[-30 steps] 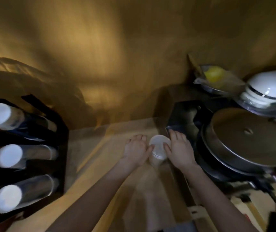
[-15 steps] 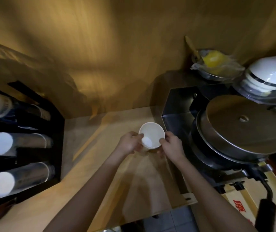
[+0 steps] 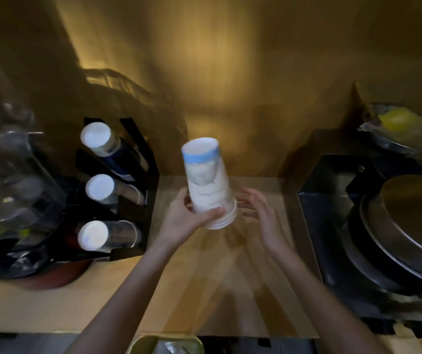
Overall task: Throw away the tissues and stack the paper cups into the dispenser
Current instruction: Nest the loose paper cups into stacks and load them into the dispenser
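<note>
Cups now lifted off bench as nested stack of paper cups [image 3: 208, 186], left hand [image 3: 188, 217] clamped round it, bases-up for dispenser [image 3: 118, 190] at bench's left edge; right hand [image 3: 261, 213] open, just beside.

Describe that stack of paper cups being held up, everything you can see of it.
The stack of paper cups is several white cups nested together, base up and rims down, tilted slightly. A blue band rings the top; faint print is too blurred to read. The left hand grips it near the layered rims above the wooden counter; the right hand is open beside it.
</note>
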Demonstrator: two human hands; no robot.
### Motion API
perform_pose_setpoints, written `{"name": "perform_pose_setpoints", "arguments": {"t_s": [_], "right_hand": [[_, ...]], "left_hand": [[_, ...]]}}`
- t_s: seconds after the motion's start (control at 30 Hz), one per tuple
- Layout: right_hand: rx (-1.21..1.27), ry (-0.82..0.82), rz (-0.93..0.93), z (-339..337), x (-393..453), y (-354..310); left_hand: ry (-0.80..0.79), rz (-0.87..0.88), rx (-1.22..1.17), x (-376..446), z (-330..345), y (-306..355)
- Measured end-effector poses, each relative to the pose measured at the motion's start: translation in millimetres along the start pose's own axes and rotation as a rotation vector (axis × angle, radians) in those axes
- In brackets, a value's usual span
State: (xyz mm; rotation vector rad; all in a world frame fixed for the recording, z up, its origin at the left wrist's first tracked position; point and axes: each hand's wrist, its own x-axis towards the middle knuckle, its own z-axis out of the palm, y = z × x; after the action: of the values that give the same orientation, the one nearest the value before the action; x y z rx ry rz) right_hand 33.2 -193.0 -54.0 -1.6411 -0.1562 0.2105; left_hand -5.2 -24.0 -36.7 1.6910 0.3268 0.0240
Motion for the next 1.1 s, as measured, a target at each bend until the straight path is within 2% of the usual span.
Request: {"name": "perform_pose_setpoints", "arguments": {"t_s": [0.1, 0.2, 0.3, 0.43, 0.6, 0.7, 0.83, 1.1], "right_hand": [[-0.049, -0.165, -0.02, 30, -4, -6], [-0.172, -0.286, -0.076, 68, -14, -15], [-0.209, -0.296, -0.123, 103, -23, -17], [-0.209, -0.302, -0.188, 143, -36, -20], [-0.258, -0.305, -0.223, 193, -42, -18], [-0.317, -0.355, -0.219, 216, -42, -17], [-0.419, -0.37, -0.208, 234, -38, -14], [-0.5, -0.425, -0.162, 243, -26, -2]], "left_hand": [[0.168, 0.21, 0.279, -22, -25, -3], [0.216, 0.272, 0.299, -41, -47, -13], [0.26, 0.275, 0.293, -59, -73, -21], [0.191, 0.261, 0.354, -83, -118, -29], [0.267, 0.328, 0.357, -111, -174, -7], [0.36, 0.391, 0.479, -117, -197, 9], [0.416, 0.363, 0.616, -111, -212, 6], [0.441, 0.294, 0.688, -86, -212, -19]]}}
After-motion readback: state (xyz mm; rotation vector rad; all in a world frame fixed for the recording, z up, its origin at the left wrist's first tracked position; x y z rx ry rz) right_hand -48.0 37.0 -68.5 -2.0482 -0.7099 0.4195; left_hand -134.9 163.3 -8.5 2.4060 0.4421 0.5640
